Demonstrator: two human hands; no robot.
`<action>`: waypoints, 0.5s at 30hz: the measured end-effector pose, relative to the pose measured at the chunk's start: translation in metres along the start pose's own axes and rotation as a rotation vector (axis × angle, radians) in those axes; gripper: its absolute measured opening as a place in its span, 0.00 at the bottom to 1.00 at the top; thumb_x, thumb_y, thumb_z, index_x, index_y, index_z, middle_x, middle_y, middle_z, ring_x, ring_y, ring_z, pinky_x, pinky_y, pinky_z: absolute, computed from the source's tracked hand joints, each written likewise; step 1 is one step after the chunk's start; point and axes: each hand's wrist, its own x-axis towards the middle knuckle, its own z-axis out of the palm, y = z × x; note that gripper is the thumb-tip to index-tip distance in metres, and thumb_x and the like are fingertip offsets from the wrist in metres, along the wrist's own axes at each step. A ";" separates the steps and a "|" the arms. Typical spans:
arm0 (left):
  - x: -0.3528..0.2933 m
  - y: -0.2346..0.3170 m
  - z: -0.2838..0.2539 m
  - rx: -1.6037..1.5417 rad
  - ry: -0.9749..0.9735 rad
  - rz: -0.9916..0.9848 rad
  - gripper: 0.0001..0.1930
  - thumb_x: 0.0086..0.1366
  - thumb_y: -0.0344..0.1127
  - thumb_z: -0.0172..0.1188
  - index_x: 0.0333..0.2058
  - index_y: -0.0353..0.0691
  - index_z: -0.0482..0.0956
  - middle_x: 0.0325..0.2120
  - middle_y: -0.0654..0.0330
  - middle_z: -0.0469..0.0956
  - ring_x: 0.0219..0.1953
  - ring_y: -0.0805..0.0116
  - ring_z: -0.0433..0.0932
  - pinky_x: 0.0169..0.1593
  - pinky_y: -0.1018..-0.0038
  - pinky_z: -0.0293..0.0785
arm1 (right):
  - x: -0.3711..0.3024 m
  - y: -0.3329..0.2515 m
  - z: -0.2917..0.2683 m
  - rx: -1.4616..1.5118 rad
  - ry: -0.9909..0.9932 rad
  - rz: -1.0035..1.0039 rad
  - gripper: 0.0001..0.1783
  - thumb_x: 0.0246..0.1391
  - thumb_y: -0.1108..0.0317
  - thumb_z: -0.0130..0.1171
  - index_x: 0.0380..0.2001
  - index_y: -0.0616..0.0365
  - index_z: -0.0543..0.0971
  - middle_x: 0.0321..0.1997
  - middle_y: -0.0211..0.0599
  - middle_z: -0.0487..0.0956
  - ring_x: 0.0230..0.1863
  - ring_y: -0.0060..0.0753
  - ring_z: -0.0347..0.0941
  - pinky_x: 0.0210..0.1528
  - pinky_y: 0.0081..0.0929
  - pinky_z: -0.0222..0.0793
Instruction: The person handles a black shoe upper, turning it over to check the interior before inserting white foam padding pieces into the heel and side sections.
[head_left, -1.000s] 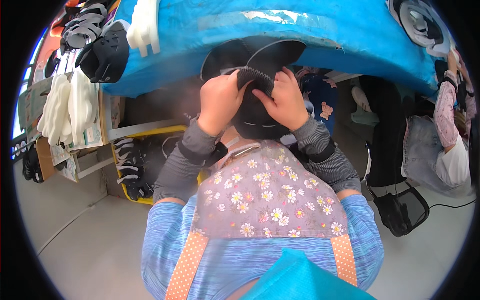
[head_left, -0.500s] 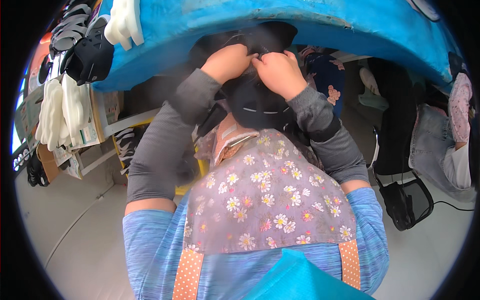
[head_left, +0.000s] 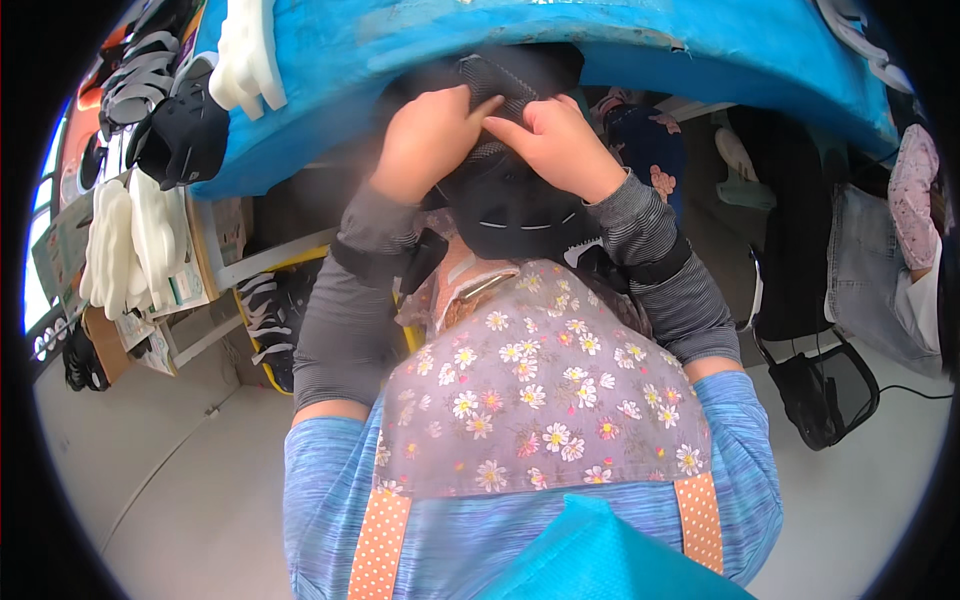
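A black cap (head_left: 555, 68) with ribbed mesh lies in front of me, at the near edge of the blue-covered table. My left hand (head_left: 428, 140) grips the mesh part with bent fingers. Opposite it, my right hand (head_left: 562, 148) pinches the same cap, its thumb reaching toward the left index finger. The fingertips press on the material between the two hands. Just below them sits a dark rounded shell (head_left: 520, 215) with light slits, close to my apron; whether it is joined to the cap cannot be made out.
White foam pads (head_left: 247, 60) lie on the blue table cover (head_left: 640, 25), and more hang over the left side. Beside them is a black hard shell (head_left: 183, 130). Grey curved pieces (head_left: 140, 85) are piled farther left. On the right sit other people's legs (head_left: 865, 280) and a black bag (head_left: 815, 400).
Both hands have shifted slightly left and down, and more of the cap's ribbed mesh shows between them. The left forearm has moved inward. Both hands stay on the cap.
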 end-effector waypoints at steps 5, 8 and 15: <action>-0.007 -0.017 0.016 -0.020 -0.056 -0.010 0.23 0.65 0.49 0.58 0.24 0.31 0.75 0.22 0.41 0.76 0.28 0.40 0.76 0.30 0.54 0.70 | -0.002 -0.001 0.002 -0.121 0.141 -0.181 0.24 0.58 0.51 0.56 0.17 0.58 0.78 0.18 0.39 0.75 0.29 0.46 0.72 0.48 0.43 0.65; -0.010 -0.017 0.027 0.028 -0.197 -0.052 0.23 0.66 0.53 0.55 0.29 0.33 0.79 0.24 0.45 0.79 0.30 0.44 0.79 0.34 0.56 0.75 | -0.011 0.000 -0.016 -0.181 0.448 -0.316 0.14 0.58 0.60 0.58 0.23 0.57 0.80 0.21 0.36 0.77 0.32 0.42 0.74 0.39 0.37 0.68; -0.002 -0.044 0.050 0.146 -0.388 0.329 0.13 0.68 0.39 0.52 0.47 0.44 0.80 0.30 0.49 0.78 0.34 0.47 0.78 0.37 0.59 0.75 | -0.090 0.025 -0.028 0.252 0.276 0.338 0.19 0.57 0.59 0.63 0.20 0.62 0.74 0.15 0.38 0.68 0.17 0.28 0.62 0.22 0.28 0.59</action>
